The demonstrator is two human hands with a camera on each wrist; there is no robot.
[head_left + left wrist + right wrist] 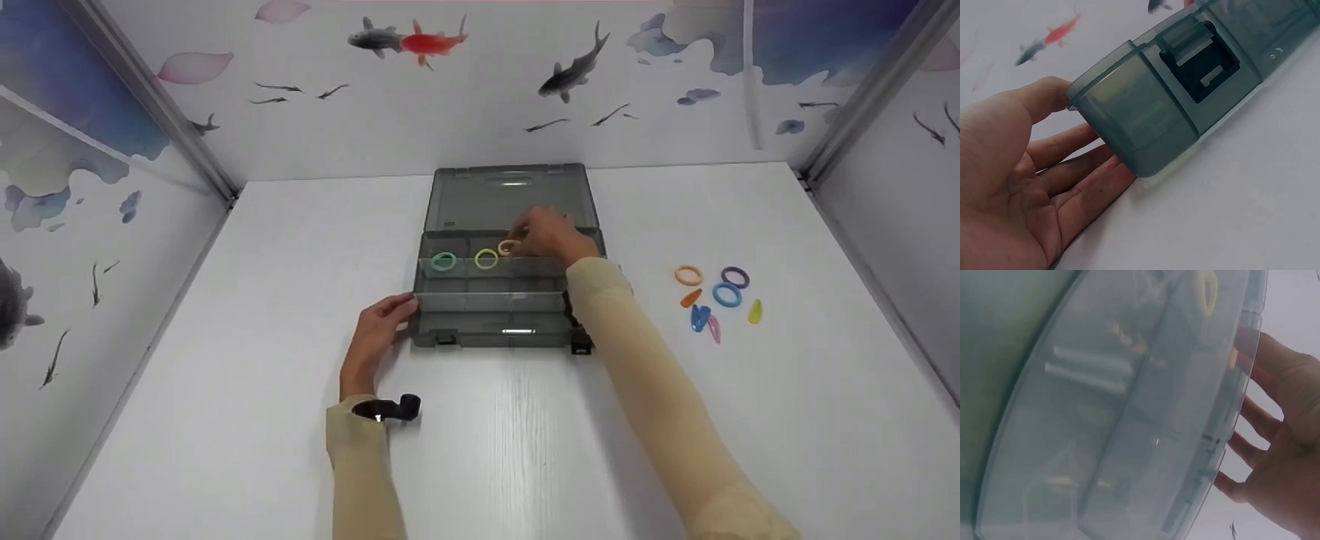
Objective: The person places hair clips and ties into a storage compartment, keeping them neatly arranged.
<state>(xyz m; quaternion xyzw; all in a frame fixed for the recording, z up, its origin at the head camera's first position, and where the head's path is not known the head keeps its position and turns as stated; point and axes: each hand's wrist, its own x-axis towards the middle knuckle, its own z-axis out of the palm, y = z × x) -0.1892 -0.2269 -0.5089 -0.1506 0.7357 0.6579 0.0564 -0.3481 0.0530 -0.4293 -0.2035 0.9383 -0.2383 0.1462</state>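
Observation:
A translucent grey divided box [491,340] lies with its lid [517,199] tipped back. My left hand [375,330] rests against its front left corner, thumb at the rim and fairly straight fingers along the side in the left wrist view. Over the back row, my right hand [551,234] pinches a pale orange ring-shaped hair tie [501,248]; only a sliver shows through plastic in the right wrist view, and the fingertips are partly hidden. A green hair tie [443,261] and a yellow hair tie [486,259] are in the back row, left of that hand.
Right of the box lie an orange hair tie [688,275], a purple one [736,277] and a blue one [727,295]. Nearby are several snap clips, among them a yellow clip [755,311] and a pink clip [715,329]. Printed panels [480,112] border the table.

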